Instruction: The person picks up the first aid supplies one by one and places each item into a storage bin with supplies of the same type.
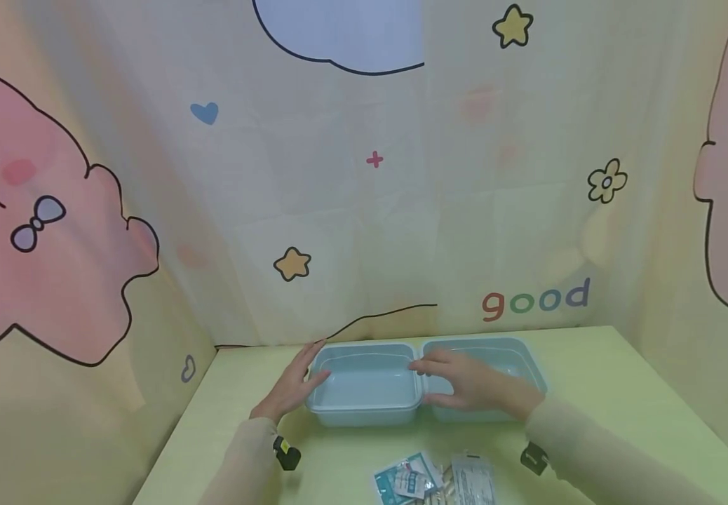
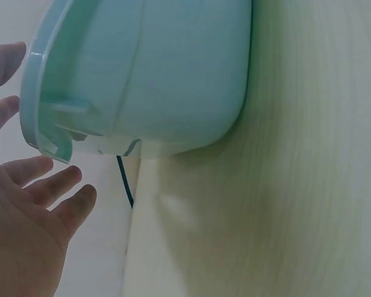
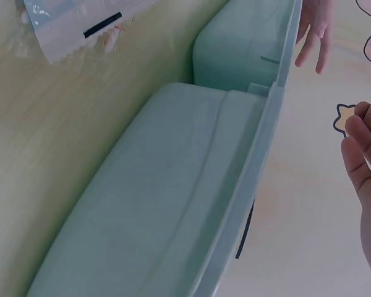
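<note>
Two pale blue plastic bins stand side by side, a left bin (image 1: 364,415) and a right bin (image 1: 480,342), their short ends meeting. My left hand (image 1: 291,389) is at the outer end of the left bin, fingers spread and relaxed beside its rim (image 2: 34,93). The right hand (image 1: 465,382) hovers over the inner side of the right bin, loosely extended fingers reaching across the two adjoining rims. In the right wrist view that hand (image 3: 368,161) sits above the rim with nothing between its fingers. Neither bin shows anything inside.
Nearer me on the table (image 1: 332,466) lie a blue-and-white packet (image 1: 398,480) and a clear packet with a white label (image 1: 473,480), with small pale sticks between them. A printed curtain (image 1: 339,210) hangs behind the bins along the table's far edge.
</note>
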Motion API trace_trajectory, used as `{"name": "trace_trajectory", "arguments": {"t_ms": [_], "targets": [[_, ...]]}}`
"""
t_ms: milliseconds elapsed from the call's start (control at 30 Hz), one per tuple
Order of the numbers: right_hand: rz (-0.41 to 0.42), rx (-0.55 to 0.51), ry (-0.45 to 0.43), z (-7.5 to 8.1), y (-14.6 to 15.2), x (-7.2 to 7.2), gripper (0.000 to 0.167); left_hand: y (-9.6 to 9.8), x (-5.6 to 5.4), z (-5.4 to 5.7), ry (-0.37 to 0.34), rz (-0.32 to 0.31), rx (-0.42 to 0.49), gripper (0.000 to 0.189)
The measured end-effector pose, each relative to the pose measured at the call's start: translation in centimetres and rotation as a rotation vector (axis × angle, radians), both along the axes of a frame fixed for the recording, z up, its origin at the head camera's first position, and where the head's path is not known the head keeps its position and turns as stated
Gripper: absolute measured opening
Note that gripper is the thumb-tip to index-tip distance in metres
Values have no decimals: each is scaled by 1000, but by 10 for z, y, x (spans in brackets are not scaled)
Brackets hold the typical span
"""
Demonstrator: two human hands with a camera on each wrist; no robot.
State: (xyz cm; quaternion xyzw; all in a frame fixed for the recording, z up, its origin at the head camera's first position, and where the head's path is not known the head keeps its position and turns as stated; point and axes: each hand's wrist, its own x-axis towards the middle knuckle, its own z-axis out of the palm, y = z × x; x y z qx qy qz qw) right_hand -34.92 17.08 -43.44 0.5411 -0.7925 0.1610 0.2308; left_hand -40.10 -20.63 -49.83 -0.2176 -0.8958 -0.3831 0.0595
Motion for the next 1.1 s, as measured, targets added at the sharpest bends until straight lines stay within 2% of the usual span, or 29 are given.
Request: {"name": "trace_trajectory", "arguments": {"t_ms": [133,367,600,900,1100], "targets": [[30,-12,18,-5,-3,0,49,-1,0,-6,-30,12,28,63],[54,-6,-65,-11,-6,2,47,-5,1,-20,-85,34,65,62],[86,-7,-81,-16,-10,7,50,-6,6,-29,-98,26,112,64],[145,-41,-85,-25,-14,11,47,-2,12,-36,-146,104,154,60],[128,-40,-106,-29,-14,15,51,0,13,-35,-161,130,150,60]]}}
